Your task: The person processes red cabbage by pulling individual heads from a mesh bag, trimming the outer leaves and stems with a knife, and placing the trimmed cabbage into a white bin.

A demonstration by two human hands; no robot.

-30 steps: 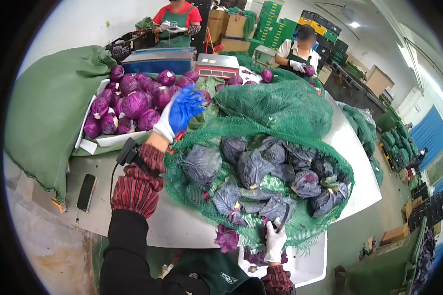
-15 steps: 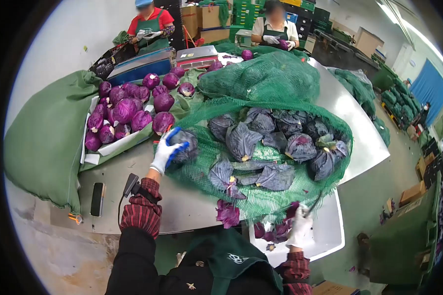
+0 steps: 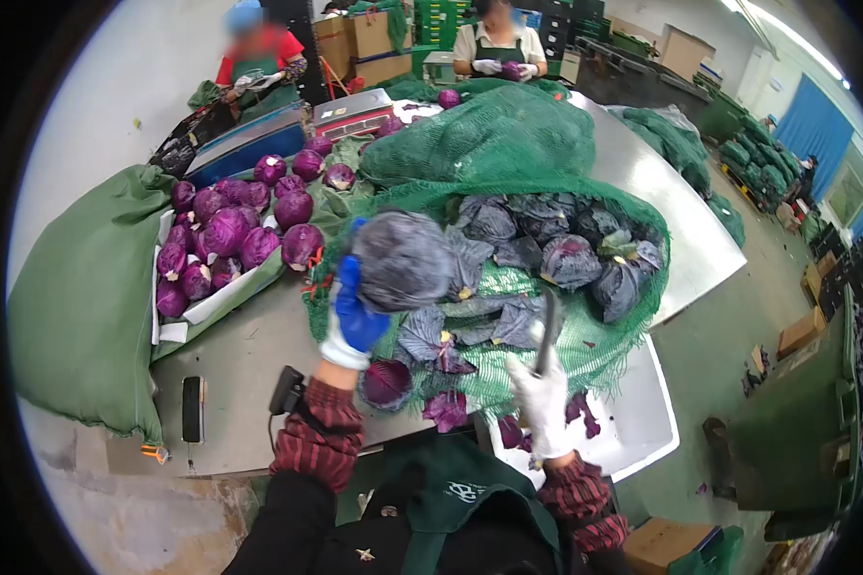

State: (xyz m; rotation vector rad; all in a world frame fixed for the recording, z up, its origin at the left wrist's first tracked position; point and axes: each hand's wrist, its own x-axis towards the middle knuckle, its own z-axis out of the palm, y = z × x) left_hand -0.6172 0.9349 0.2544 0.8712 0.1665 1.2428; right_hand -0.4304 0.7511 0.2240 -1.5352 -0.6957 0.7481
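We count left hand (image 3: 355,299) clamped on cabbage (image 3: 403,261), right hand (image 3: 541,406) closed round knife (image 3: 548,333), whose slip could cut the left hand.

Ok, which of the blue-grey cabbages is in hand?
The blue-grey cabbage in the left hand; the other blue-grey ones lie to its right in the open green net, none of them held.

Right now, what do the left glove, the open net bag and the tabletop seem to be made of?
Left glove: likely white knit fabric, its even blue area suggesting a rubbery coating.
Open net bag: probably matte woven plastic, going by its see-through mesh.
Tabletop: apparently smooth steel, judging by its grey sheen.
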